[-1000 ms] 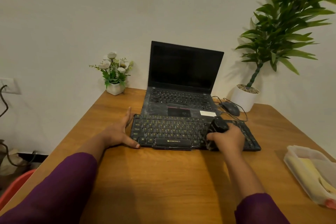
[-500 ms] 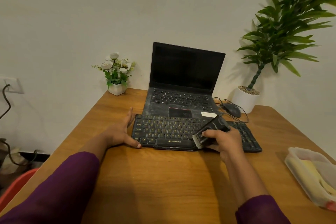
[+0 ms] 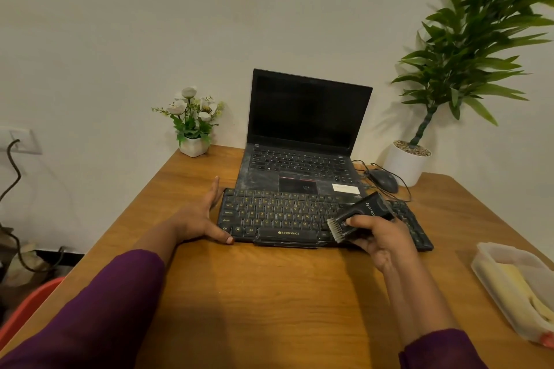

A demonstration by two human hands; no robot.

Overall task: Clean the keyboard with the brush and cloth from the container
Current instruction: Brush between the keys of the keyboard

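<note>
the brushing part of the job is under way, and the wiping part looks untouched. the right hand [image 3: 380, 235] is closed around the black brush [image 3: 358, 216], with its pale bristles pointing down and to the left over the lower right rows of the keyboard [image 3: 278, 216], right at the keys, though whether they touch cannot be told. the left hand [image 3: 199, 219] lies open and flat on the worktop [image 3: 269, 293], pressed against the keyboard's left edge as if to steady it.

the keyboard sits in front of an open laptop [image 3: 302, 141], whose own deck looks dusty. the container [image 3: 515, 287] stands at the right edge of the worktop, well apart from the keyboard, with something pale yellow inside that is likely the cloth [image 3: 521, 287].

judging from this, some keys are probably being swept now; how much of the board is already clean cannot be told. left to do, it seems: finish brushing, put down the brush, take the cloth and wipe.
</note>
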